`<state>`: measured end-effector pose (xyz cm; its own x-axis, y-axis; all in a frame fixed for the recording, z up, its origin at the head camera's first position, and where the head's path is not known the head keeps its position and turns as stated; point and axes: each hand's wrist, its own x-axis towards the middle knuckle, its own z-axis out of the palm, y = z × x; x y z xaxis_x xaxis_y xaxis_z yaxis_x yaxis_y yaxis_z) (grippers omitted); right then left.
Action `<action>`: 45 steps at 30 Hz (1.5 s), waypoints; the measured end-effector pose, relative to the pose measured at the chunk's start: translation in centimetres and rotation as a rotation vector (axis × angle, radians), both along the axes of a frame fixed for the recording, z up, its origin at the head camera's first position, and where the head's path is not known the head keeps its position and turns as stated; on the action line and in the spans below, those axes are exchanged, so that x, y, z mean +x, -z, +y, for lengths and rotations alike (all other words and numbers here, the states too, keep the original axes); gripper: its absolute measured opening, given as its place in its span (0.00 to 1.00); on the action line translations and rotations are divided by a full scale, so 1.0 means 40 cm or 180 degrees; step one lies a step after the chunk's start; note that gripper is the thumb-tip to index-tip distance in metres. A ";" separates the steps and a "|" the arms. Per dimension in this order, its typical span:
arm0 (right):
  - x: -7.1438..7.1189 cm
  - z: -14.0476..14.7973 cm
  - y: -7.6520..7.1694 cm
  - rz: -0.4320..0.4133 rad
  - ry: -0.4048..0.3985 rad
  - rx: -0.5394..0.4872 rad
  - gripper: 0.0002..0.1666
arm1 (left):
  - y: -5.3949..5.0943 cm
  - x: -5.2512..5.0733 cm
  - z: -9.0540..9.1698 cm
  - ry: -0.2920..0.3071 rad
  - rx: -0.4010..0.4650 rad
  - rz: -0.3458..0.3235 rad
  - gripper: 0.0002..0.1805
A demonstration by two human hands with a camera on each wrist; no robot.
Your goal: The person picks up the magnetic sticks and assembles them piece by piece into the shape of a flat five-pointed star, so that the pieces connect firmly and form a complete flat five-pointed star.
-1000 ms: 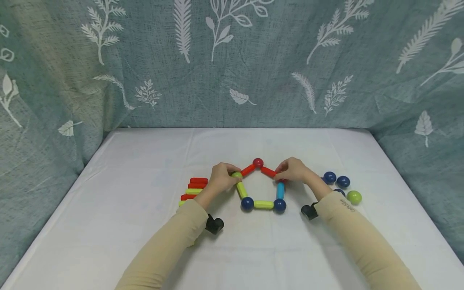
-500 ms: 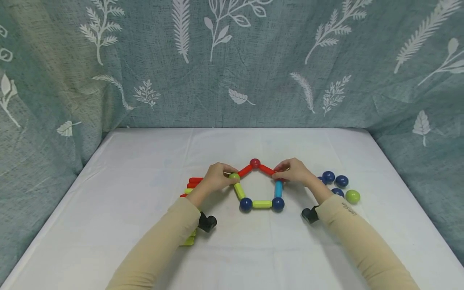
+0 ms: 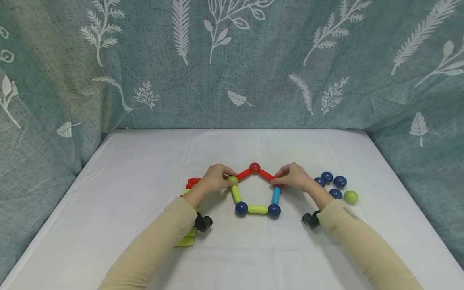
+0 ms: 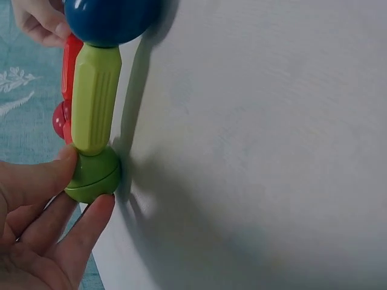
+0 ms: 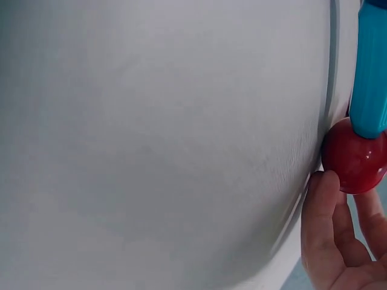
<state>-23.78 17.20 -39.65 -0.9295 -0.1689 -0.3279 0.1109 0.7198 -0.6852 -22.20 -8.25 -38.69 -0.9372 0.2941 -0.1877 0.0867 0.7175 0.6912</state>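
Head view: left hand [image 3: 216,177] pinches green ball [image 3: 233,181], right hand [image 3: 294,176] pinches red ball [image 5: 354,162]; pentagon frame [image 3: 257,210] appears closed; loose rods [image 3: 185,241] and spare balls [image 3: 335,193] flank it, unattached.

Head cam's p bright, soft even light, overhead-ish from where I'm standing, w/ faint shadows under both sleeves [image 3: 156,245] on the white tablecloth [image 3: 268,262]. Wrist cams r way dimmer n greyer; teal curtain [image 4: 24,130] kinda soft in L one. R one: tiny glare dots on red ball [image 5: 351,158], tablecloth edge bows.
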 end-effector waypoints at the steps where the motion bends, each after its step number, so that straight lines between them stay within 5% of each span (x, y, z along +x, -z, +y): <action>1: 0.003 0.001 -0.001 0.0007 -0.0028 0.0002 0.17 | -0.001 0.002 -0.002 0.0037 -0.0015 0.0009 0.15; 14: 0.034 0.024 -0.006 0.0061 -0.0408 -0.0062 0.21 | -0.014 0.031 -0.017 0.0184 -0.0069 -0.0121 0.16; 21: 0.037 0.018 0.002 0.0004 -0.0268 -0.0075 0.21 | -0.048 0.020 -0.106 0.0124 -0.0062 0.0191 0.15; 24: 0.037 0.018 0.002 0.0005 -0.0279 -0.0073 0.22 | -0.058 0.016 -0.160 0.0054 -0.0260 0.0316 0.15; 33: 0.048 0.020 -0.003 0.0021 -0.0302 -0.0054 0.22 | -0.028 0.017 -0.246 0.0012 -0.0792 0.0115 0.15; 40: 0.057 0.033 -0.004 0.0019 -0.0382 -0.0151 0.21 | -0.006 0.006 -0.252 0.0153 -0.0789 0.0146 0.12; 45: 0.064 0.043 -0.006 0.0014 -0.0382 -0.0216 0.20 | -0.011 -0.002 -0.241 0.0043 -0.0839 0.0127 0.11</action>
